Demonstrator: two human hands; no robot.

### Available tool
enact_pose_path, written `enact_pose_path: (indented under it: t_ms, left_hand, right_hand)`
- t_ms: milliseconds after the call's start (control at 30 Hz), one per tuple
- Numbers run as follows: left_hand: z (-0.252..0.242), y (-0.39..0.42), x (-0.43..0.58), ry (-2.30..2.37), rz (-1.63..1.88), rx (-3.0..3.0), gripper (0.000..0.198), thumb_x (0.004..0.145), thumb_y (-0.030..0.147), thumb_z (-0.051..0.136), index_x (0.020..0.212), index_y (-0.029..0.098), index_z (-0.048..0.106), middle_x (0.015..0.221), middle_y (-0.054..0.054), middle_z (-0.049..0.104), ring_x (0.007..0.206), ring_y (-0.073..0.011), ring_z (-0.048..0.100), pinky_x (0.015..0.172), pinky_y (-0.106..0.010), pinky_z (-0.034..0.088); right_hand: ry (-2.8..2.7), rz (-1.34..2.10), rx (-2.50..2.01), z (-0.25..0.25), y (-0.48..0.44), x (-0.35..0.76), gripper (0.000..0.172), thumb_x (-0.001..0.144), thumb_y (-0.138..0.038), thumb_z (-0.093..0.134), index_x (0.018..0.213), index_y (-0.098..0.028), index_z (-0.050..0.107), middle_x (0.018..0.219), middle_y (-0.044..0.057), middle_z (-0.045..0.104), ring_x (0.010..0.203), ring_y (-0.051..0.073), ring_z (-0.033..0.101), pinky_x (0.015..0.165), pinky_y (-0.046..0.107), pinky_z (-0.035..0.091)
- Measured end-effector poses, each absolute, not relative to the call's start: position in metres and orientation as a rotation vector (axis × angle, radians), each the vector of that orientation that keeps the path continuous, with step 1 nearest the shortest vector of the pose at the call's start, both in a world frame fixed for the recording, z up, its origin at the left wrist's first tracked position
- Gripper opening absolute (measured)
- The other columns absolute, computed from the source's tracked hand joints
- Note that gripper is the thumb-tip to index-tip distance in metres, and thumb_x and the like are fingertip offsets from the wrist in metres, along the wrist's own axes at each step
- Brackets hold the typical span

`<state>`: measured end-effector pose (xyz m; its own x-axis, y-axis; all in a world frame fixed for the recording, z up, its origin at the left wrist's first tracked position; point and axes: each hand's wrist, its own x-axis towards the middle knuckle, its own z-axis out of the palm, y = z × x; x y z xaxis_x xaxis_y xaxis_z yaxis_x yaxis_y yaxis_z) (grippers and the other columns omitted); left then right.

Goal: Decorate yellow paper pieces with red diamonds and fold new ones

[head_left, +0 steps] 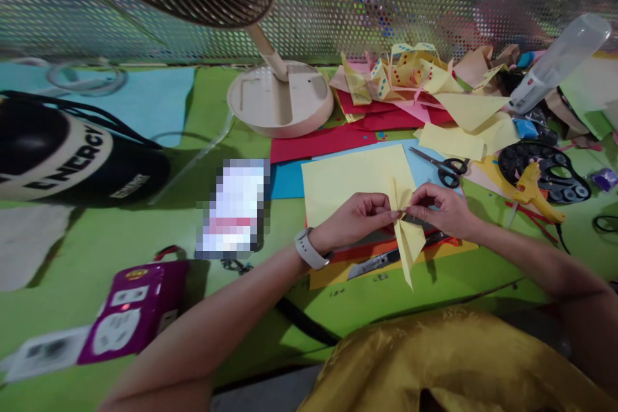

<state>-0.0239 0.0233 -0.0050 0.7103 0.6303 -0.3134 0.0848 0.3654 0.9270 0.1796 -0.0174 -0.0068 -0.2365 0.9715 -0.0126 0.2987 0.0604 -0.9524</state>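
Note:
Between both hands is a folded piece of pale yellow paper (410, 241), pinched at its narrow middle, with pointed flaps spreading above and below. My left hand (369, 215), with a light watch band at the wrist, grips it from the left between thumb and fingers. From the right, my right hand (441, 211) pinches the same spot, fingertips nearly touching the left ones. Beneath the hands lie a yellow sheet (355, 177) and a utility knife (379, 264) on an orange-yellow sheet (328, 278). Black scissors (447, 169) rest just beyond my right hand.
A yellow glue gun (528, 193) and a black palette (512, 158) lie at the right. Paper scraps (410, 77) pile up behind. A fan base (280, 106), a pixelated phone-like rectangle (236, 206), a black bottle (130, 170) and a purple box (140, 309) occupy the left.

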Motion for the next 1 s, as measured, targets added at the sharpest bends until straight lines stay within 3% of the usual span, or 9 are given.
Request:
enact_pose_path:
  t_ms: [800, 900, 1000]
  left_hand:
    - [-0.0035, 0.0212, -0.0234, 0.707, 0.384, 1.189, 0.029, 0.07, 0.04, 0.075, 0.073, 0.014, 0.061, 0.067, 0.0, 0.065, 0.06, -0.0106, 0.057, 0.061, -0.024, 0.046]
    - [-0.0029, 0.0178, -0.0204, 0.744, 0.428, 1.205, 0.033, 0.067, 0.043, 0.077, 0.069, 0.014, 0.06, 0.061, 0.002, 0.059, 0.055, -0.0089, 0.051, 0.054, -0.022, 0.043]
    - [-0.0047, 0.0154, -0.0189, 0.797, 0.472, 1.255, 0.04, 0.065, 0.045, 0.079, 0.059, 0.015, 0.054, 0.051, 0.006, 0.047, 0.047, -0.0053, 0.037, 0.045, -0.019, 0.03]
  right_hand:
    - [-1.642, 1.177, -1.299, -0.0023, -0.0197, 0.1777, 0.019, 0.08, -0.037, 0.067, 0.081, -0.019, 0.06, 0.072, -0.001, 0.064, 0.064, 0.012, 0.058, 0.061, 0.026, 0.05]
    - [-1.645, 1.179, -1.279, -0.0008, -0.0201, 0.1767, 0.018, 0.08, -0.036, 0.067, 0.08, -0.019, 0.06, 0.072, -0.001, 0.065, 0.065, 0.011, 0.058, 0.061, 0.026, 0.05]
    - [-1.658, 1.181, -1.288, -0.0016, -0.0206, 0.1759, 0.018, 0.081, -0.036, 0.066, 0.08, -0.019, 0.06, 0.073, 0.0, 0.064, 0.066, 0.012, 0.059, 0.063, 0.026, 0.05]
